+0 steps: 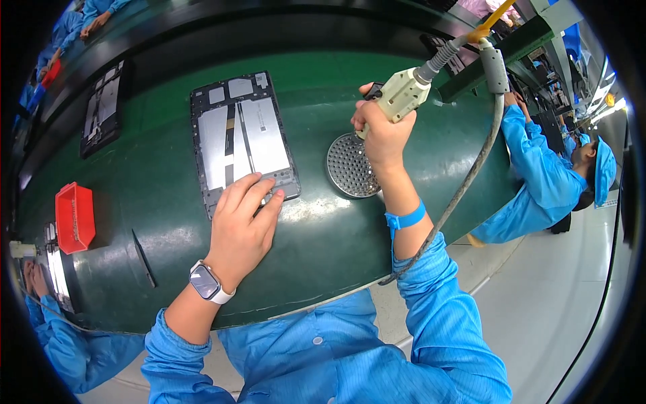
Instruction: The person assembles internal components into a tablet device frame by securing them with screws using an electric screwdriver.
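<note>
A tablet with its inside bared, showing silver battery panels and a dark frame, lies on the green bench. My left hand rests on its near edge with the fingers stretched out. My right hand is wrapped round a cream electric screwdriver, whose cable leaves its upper end. Below that hand, partly covered by it, is a round metal screw tray full of small holes. The screwdriver's tip is hidden, so I cannot tell whether it touches the tray.
A red bin with small parts and black tweezers lie at left. Another opened tablet sits farther back. A grey cable hangs beside my right arm. Co-workers in blue work at both sides, one at right.
</note>
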`<state>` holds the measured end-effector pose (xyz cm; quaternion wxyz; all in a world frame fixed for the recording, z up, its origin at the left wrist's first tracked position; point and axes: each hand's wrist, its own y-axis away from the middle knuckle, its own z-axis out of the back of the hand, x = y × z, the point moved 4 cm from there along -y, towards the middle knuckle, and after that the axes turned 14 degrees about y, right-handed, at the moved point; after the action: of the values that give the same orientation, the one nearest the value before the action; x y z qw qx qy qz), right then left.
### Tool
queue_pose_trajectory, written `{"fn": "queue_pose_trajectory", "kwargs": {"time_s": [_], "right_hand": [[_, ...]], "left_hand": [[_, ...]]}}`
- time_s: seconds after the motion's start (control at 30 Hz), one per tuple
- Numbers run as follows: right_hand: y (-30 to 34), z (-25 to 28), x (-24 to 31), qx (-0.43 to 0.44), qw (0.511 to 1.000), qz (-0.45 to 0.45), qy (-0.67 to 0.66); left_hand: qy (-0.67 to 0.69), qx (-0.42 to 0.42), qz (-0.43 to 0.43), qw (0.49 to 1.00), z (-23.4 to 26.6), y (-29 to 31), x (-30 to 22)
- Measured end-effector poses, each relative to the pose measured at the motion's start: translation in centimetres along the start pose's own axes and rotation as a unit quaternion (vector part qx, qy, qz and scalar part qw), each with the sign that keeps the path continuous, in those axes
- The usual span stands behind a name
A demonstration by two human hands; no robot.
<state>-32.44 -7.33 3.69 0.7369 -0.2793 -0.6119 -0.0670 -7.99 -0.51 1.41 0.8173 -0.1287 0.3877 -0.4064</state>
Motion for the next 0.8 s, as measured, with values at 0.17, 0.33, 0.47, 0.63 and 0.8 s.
{"fn": "queue_pose_trajectory", "kwargs": {"time_s": [0.17,0.33,0.47,0.63,0.8], "right_hand": [[0.1,-0.6,0.1,-0.006,1.0,0.003,-0.009],[1.4,0.0,2.0,-0.015,0.997,0.04,-0.065],[5.2,-3.2,4.4,0.085,0.99,-0.029,-0.111],[7.3,-5.3,4.2,0.151,0.982,-0.046,-0.101],[7.2,-5.2,3.8,0.171,0.98,-0.04,-0.094]], "left_hand": [[0.002,-0.013,0.003,1.0,0.1,0.2,0.4],[0.001,-0.032,-0.021,0.999,-0.4,0.2,0.3],[-0.006,-0.034,-0.015,0.999,-0.1,0.4,0.3],[-0.005,-0.035,-0.013,0.999,0.1,0.3,0.2],[-0.001,-0.039,-0.013,0.999,0.0,0.0,0.0]]}}
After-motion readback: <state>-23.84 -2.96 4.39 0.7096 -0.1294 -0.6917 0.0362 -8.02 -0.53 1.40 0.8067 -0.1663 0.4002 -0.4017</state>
